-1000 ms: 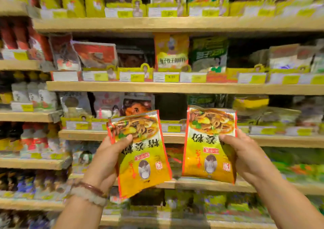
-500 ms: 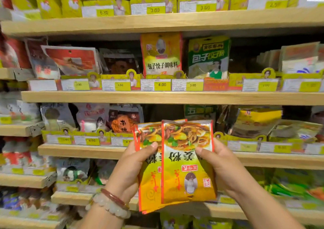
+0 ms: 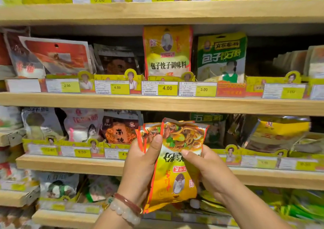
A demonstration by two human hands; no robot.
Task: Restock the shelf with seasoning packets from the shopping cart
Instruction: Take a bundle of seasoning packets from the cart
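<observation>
Now both hands — left hand (image 3: 140,169), right hand (image 3: 208,172) — pinch the stacked seasoning packets (image 3: 175,158); next, I judge, slot them into the shelf (image 3: 70,165) gap behind.

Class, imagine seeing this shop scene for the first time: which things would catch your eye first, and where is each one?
First, the yellow-and-orange seasoning packets at centre, overlapped into a stack and gripped by the left hand and the right hand. Next, on the shelf above, the tall yellow packet standing upright beside a green packet. Bright yellow price tags line the shelf edges.
</observation>
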